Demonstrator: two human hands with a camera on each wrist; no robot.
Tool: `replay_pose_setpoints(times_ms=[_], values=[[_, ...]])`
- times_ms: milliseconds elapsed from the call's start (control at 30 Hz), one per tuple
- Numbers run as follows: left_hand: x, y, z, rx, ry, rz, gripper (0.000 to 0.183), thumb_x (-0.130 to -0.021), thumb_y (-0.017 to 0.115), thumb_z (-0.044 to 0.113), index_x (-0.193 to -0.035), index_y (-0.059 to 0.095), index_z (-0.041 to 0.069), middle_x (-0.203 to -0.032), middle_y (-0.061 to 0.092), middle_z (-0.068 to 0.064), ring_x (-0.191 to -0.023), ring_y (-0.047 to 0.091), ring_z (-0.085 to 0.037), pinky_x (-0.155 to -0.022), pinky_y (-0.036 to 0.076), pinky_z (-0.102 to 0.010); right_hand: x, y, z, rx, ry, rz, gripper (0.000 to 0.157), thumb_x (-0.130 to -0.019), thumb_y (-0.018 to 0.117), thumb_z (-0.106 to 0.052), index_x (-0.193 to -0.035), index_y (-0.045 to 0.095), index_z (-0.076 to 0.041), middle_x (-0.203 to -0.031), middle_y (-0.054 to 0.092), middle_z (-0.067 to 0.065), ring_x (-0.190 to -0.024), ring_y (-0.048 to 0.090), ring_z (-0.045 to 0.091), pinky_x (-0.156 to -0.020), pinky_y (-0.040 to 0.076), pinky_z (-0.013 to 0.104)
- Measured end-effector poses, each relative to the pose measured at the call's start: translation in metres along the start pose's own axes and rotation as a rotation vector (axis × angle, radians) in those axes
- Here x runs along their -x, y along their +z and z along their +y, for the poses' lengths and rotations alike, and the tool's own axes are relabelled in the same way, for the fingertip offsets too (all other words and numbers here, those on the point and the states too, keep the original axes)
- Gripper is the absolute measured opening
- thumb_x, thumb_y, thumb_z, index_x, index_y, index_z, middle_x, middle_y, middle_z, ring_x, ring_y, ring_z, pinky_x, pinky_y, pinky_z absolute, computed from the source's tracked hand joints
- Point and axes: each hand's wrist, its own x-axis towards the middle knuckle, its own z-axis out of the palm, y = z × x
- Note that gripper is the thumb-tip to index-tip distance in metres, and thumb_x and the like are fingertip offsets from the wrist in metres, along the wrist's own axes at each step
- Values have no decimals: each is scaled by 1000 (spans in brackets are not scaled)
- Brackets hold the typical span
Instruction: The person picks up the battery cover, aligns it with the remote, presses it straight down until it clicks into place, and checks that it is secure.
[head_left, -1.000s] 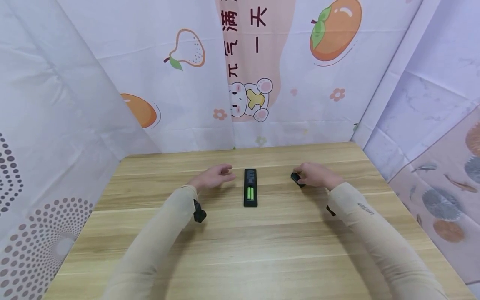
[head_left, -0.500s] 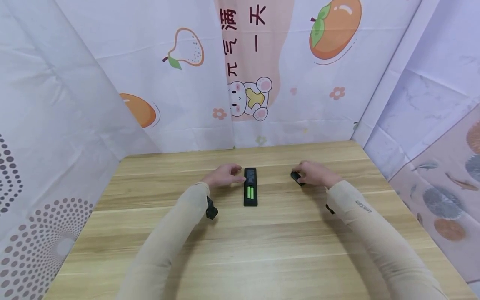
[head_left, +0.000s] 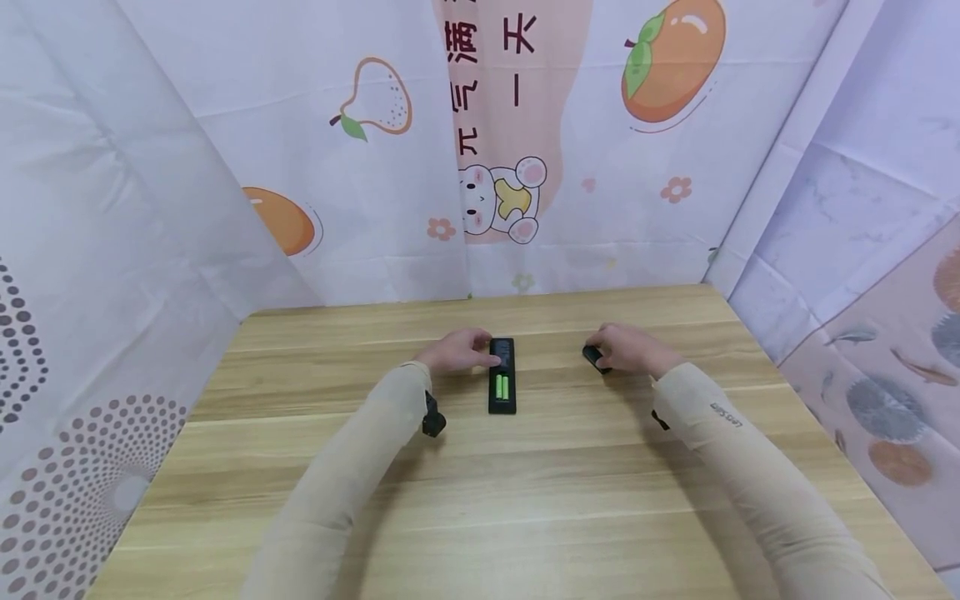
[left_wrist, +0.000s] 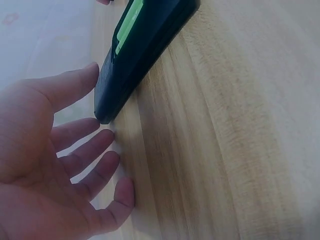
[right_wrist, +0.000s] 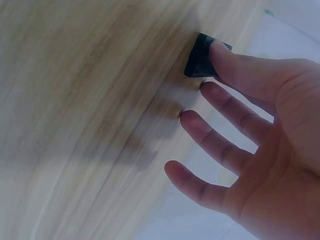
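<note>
A black remote control [head_left: 502, 408] lies face down on the wooden table, its battery compartment uncovered. Two green batteries [head_left: 502, 387] sit side by side in it. My left hand [head_left: 459, 350] is at the far left part of the remote. Its thumb rests on the back and the index fingertip is at the edge; in the left wrist view the fingers [left_wrist: 82, 155] are spread and fairly straight. Away to the right, my right hand [head_left: 632, 348] pinches a small black battery cover [right_wrist: 200, 57] between thumb and index finger, close to the tabletop. The index finger is mostly hidden there.
The wooden table [head_left: 525, 500] reaches back to a printed curtain [head_left: 390, 258]. More curtain hangs along the left and right sides. A black strap device [head_left: 433, 417] is on the left wrist.
My left hand has moved right, from beside the remote until its thumb lies over it. The right hand stays in place with the battery cover. The remote has not moved.
</note>
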Motion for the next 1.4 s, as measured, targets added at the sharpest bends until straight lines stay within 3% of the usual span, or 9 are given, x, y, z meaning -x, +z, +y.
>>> replay_pose_setpoints(times_ms=[667,800,933,1067,1400], values=[[-14,-1,2,-47,-44,17,57,-103,61,34,-147,49,-1,-144,53,-18,-133,48,-29,-113,36,-45,-2,1,1,-21,24,-12,38,-90,77,-6,-126,68,3,-116,65,20,-104,63,34,-91,51,51],[-17,-1,5,-76,-58,27,59,-102,62,35,-145,50,-3,-147,51,-19,-136,47,-31,-114,35,-45,-2,0,-1,-30,26,-8,37,-90,77,-6,-124,68,4,-115,65,21,-104,63,35,-91,51,51],[-18,1,7,-85,-81,48,57,-100,65,35,-140,55,-4,-141,56,-19,-129,52,-29,-110,40,-44,-2,-1,-1,-40,34,-14,38,-90,77,-7,-124,67,6,-117,64,23,-106,62,37,-92,50,52],[-20,4,7,-58,-90,75,55,-97,69,35,-136,59,-4,-135,60,-17,-120,56,-27,-105,45,-42,-2,-2,0,-74,52,-36,39,-91,76,-8,-125,65,8,-120,64,25,-110,61,40,-93,50,53],[-22,7,9,-17,-78,85,58,-96,71,31,-138,56,-7,-137,58,-20,-121,56,-29,-103,46,-42,-6,-2,4,-203,98,-63,37,-94,73,-9,-125,63,8,-111,69,20,-104,65,35,-88,52,50]])
